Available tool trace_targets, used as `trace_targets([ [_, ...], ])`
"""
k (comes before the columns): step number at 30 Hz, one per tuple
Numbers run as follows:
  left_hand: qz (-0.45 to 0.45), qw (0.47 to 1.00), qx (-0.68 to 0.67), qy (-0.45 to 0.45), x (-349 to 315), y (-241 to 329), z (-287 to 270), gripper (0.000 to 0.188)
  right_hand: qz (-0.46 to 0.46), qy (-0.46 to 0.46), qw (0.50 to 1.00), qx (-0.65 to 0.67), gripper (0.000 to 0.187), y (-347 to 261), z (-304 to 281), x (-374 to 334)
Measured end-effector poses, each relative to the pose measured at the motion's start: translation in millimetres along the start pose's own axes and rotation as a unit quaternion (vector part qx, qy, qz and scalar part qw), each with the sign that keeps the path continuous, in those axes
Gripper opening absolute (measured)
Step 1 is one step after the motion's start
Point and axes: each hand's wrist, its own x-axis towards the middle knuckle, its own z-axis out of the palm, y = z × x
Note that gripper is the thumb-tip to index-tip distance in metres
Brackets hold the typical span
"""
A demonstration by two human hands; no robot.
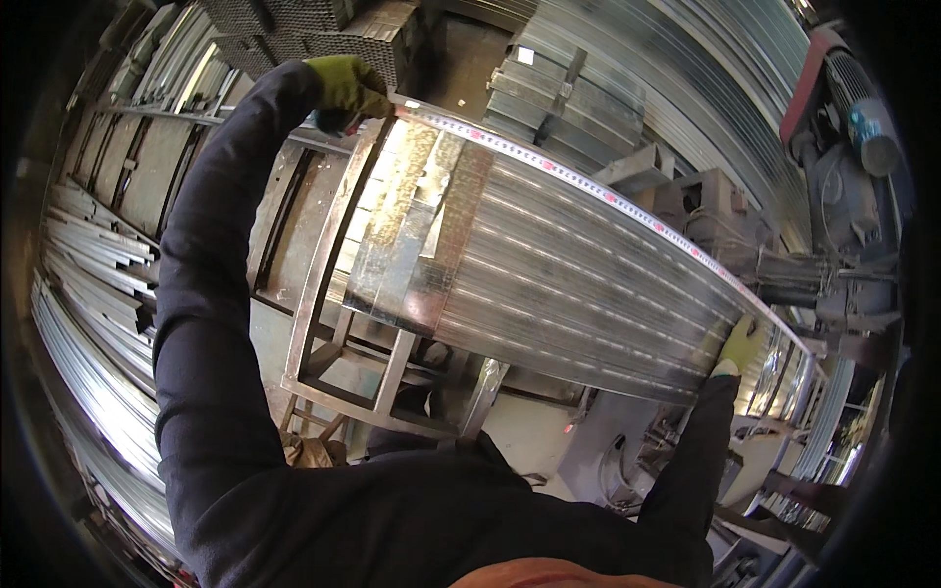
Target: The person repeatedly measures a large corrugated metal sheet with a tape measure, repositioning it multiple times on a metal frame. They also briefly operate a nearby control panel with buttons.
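My left hand (348, 84), in a yellow-green glove, is closed at the far left corner of a metal frame. It grips a tape measure whose dark and teal case (336, 123) shows below the fingers. From there the white tape blade (578, 180), with red marks, runs out to the right along the far edge of a row of long, ridged metal profiles (569, 274). My right hand (742, 345), gloved alike, lies on the profiles near their right end, just short of the blade, its fingers stretched forward. Flat metal strips (417, 211) lie across the left end.
A steel frame stand (319, 294) carries the profiles. Stacked metal tubes (392, 39) and bundled profiles (559, 88) lie beyond. At the right stands a machine with a motor (853, 98). Long metal lengths (98, 382) fill racks at left.
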Motion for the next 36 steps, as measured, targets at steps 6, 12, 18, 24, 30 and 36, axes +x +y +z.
trace_targets([
  [6,-0.028,0.999,0.018,-0.009,6,4,-5,0.037,-0.042,0.001,0.999,-0.028,0.056,4,6,1],
  [12,-0.006,0.999,0.035,-0.023,7,7,-12,0.033,-0.059,0.018,0.996,-0.061,0.054,1,7,0],
  [18,-0.001,1.000,0.015,-0.012,3,9,-8,0.033,-0.043,0.017,0.997,-0.061,0.051,-4,6,-3],
  [24,0.059,0.997,0.030,0.039,2,-5,2,0.030,-0.082,0.004,0.994,-0.072,0.048,-13,4,-5],
  [30,0.089,0.993,0.062,0.052,2,-8,3,0.031,-0.084,0.009,0.995,-0.061,0.046,-19,3,-7],
  [36,0.068,0.995,0.055,0.043,4,-7,4,0.033,-0.108,-0.001,0.986,-0.124,0.046,-16,1,-4],
])
